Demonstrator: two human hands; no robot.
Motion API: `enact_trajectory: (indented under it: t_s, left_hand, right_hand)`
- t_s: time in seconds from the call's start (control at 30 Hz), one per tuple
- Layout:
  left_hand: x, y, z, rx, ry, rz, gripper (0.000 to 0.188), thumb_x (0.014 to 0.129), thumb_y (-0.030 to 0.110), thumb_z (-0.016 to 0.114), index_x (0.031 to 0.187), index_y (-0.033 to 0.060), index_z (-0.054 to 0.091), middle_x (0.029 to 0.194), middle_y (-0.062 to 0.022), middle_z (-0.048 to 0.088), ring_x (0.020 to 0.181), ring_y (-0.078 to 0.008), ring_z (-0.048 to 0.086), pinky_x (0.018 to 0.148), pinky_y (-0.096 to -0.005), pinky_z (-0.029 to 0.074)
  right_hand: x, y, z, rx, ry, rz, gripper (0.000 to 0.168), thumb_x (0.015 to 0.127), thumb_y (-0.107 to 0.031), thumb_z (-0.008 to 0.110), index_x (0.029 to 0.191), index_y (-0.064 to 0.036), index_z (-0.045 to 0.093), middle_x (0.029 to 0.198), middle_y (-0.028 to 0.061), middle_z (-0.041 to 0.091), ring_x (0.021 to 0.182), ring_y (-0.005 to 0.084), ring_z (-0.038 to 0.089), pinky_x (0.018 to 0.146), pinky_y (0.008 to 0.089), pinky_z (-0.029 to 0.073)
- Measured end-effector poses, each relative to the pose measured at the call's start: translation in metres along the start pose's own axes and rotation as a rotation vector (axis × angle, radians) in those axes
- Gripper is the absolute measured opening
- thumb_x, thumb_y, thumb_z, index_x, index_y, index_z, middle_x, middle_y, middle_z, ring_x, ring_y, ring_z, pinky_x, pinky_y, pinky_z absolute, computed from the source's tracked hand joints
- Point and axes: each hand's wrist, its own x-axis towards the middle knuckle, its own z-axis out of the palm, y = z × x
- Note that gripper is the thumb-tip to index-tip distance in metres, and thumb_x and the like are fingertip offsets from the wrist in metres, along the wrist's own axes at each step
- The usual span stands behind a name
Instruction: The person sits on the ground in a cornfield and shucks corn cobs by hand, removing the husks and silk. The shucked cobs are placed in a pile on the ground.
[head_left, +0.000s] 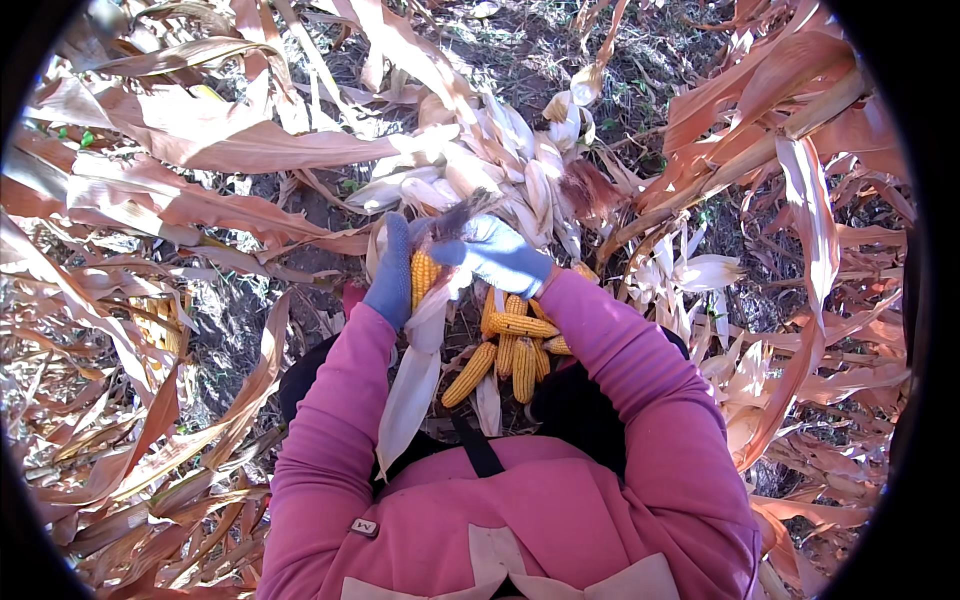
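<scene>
My left hand, in a blue-grey glove, grips an ear of corn from its left side. Yellow kernels show where the husk is parted. Gloved too, my right hand is closed at the top of the ear, around husk and dark corn silk. Which of these its fingers pinch is partly hidden. A long pale husk leaf hangs from the ear towards my lap. Below my right wrist, several bare yellow ears lie piled on the ground between my legs.
Beyond my hands lies a heap of pale husks with reddish silk. Dry corn leaves crowd the left, and a leaning stalk crosses the right. More yellow ears lie at far left. Loose husks lie right of my arm.
</scene>
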Motion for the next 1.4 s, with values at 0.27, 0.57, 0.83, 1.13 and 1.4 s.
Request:
enact_trajectory:
  t_s: [0.27, 0.57, 0.83, 1.13, 1.4]
  left_hand:
    - [0.011, -0.011, -0.009, -0.149, 0.056, 0.06, 0.08, 0.087, 0.069, 0.031, 0.12, -0.0006, 0.048, 0.099, -0.0084, 0.058, 0.089, -0.0156, 0.057, 0.077, -0.0261, 0.047]
    - [0.006, -0.021, -0.014, 0.818, 0.135, 0.267, 0.057, 0.079, 0.027, 0.064, 0.126, 0.0003, 0.045, 0.118, -0.0107, 0.052, 0.109, -0.0188, 0.051, 0.095, -0.0296, 0.038]
    - [0.006, -0.015, 0.007, 0.177, 0.083, 0.267, 0.056, 0.084, 0.031, 0.063, 0.128, 0.0006, 0.045, 0.115, -0.0046, 0.054, 0.1, -0.0122, 0.052, 0.088, -0.0253, 0.041]
    - [0.008, -0.015, 0.015, 0.185, 0.174, 0.205, 0.05, 0.087, 0.032, 0.062, 0.124, 0.0021, 0.048, 0.109, -0.0017, 0.055, 0.093, -0.009, 0.052, 0.082, -0.0236, 0.043]
    - [0.009, -0.018, 0.026, 0.513, 0.397, 0.263, 0.037, 0.087, 0.021, 0.061, 0.117, 0.001, 0.053, 0.099, -0.0014, 0.058, 0.083, -0.0079, 0.053, 0.073, -0.0215, 0.044]
  right_hand:
    - [-0.003, 0.011, 0.009, 0.116, 0.163, -0.044, 0.032, 0.089, -0.033, 0.062, 0.095, -0.001, 0.067, 0.075, 0.0013, 0.062, 0.066, 0.0065, 0.054, 0.06, 0.0246, 0.044]
    - [0.001, -0.021, -0.005, 0.126, 0.421, -0.047, 0.027, 0.093, -0.025, 0.054, 0.104, -0.003, 0.063, 0.086, 0.0012, 0.062, 0.077, 0.0077, 0.055, 0.071, 0.0243, 0.046]
    - [0.003, -0.023, 0.001, 0.486, 0.355, -0.057, 0.03, 0.094, -0.03, 0.054, 0.107, -0.004, 0.06, 0.084, -0.0003, 0.059, 0.07, 0.0055, 0.055, 0.063, 0.0225, 0.046]
    - [0.019, 0.034, -0.022, -0.253, 0.51, -0.461, 0.036, 0.095, -0.029, 0.051, 0.119, -0.002, 0.055, 0.092, 0.0028, 0.06, 0.078, 0.0088, 0.057, 0.069, 0.0239, 0.047]
    - [0.02, 0.011, -0.008, -0.416, 0.585, -0.34, 0.037, 0.091, -0.013, 0.049, 0.126, -0.002, 0.049, 0.113, 0.0175, 0.058, 0.101, 0.0289, 0.058, 0.086, 0.0354, 0.047]
